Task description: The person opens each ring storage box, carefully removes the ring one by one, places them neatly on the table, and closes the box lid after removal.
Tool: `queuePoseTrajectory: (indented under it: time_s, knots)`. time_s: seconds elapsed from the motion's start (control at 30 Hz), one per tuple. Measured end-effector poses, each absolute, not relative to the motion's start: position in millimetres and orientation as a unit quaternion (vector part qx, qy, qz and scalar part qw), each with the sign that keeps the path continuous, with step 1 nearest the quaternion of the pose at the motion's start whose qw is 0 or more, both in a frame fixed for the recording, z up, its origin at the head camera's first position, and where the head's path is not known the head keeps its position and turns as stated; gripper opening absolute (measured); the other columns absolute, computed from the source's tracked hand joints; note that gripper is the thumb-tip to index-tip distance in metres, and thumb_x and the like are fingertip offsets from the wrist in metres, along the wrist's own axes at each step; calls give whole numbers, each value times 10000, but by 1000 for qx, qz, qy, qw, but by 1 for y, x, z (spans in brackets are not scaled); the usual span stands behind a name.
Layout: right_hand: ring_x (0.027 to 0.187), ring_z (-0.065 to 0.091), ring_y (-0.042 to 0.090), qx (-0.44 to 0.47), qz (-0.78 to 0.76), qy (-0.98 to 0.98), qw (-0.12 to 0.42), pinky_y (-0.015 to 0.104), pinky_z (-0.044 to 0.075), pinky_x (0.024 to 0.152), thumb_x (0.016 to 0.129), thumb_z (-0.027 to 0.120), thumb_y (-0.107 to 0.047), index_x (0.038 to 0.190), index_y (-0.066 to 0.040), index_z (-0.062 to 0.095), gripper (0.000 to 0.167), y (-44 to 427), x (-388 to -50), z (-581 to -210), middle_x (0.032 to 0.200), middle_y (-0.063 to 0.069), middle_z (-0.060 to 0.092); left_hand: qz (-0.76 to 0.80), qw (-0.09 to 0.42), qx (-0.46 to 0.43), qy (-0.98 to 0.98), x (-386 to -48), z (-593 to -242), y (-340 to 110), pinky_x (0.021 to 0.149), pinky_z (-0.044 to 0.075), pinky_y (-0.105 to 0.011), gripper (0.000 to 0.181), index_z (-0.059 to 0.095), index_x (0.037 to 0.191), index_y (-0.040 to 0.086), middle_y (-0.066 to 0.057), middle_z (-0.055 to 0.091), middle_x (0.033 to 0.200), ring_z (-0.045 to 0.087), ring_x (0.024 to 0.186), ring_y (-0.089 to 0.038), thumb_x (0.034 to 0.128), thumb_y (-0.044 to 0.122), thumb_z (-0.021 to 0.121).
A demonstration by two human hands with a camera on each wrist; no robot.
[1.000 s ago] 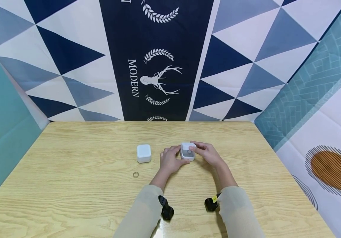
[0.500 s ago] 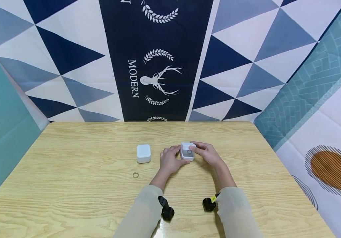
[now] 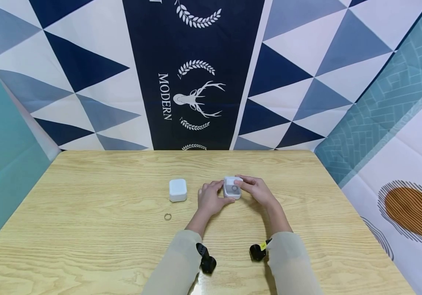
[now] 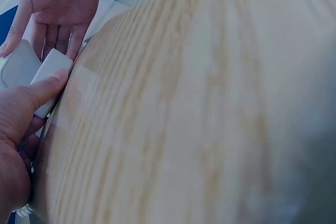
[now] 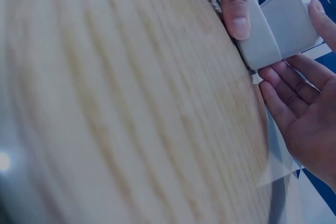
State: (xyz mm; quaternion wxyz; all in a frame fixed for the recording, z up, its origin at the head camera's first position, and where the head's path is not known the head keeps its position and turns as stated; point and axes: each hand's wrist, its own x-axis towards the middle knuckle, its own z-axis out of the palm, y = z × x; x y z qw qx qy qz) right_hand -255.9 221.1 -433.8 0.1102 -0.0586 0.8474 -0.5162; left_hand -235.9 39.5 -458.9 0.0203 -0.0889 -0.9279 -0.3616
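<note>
A small white box (image 3: 232,197) stands at the back of the table with its hinged lid (image 5: 294,17) raised. Its inside looks grey, and a small ring-like circle shows in it. My left hand (image 3: 210,199) grips the base from the left, thumb across the front wall. My right hand (image 3: 257,191) holds the lid from the right, its thumb on the lid and its other fingers behind and below. To the left of my hands sits a second white box (image 3: 178,190), its lid down. A thin metal ring (image 3: 168,220) lies flat on the table in front of it.
The wooden table (image 3: 96,213) reaches back to a patterned cloth wall (image 3: 196,135). Teal cloth (image 3: 8,164) borders the left side, and patterned cloth hangs at the right. Each wrist carries a small black camera (image 3: 208,265).
My right wrist has shifted slightly left. Both hands keep their hold on the box; the lid, the other box and the ring look the same.
</note>
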Motion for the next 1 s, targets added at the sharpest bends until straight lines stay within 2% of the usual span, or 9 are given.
queuePoseTrajectory:
  time_s: [0.23,1.0]
  knots:
    - [1296,441,335,-64,-520,845,107,494,287,1104,919,544,-435,1362,-46,478,594,220,-254,-433,1373,174,501,-353,17,-87,-931,-236,-459,40,921,324,-346,751,500,1363,172,10,550,1340,472,1072,-196,733,509,729]
    - [1294,447,330,-53,-519,845,118,513,253,1115,912,549,-449,1364,-53,479,605,220,-256,-431,1370,167,506,-359,13,-83,-930,-236,-459,41,941,319,-359,747,500,1363,164,8,544,1347,466,1094,-201,736,498,731]
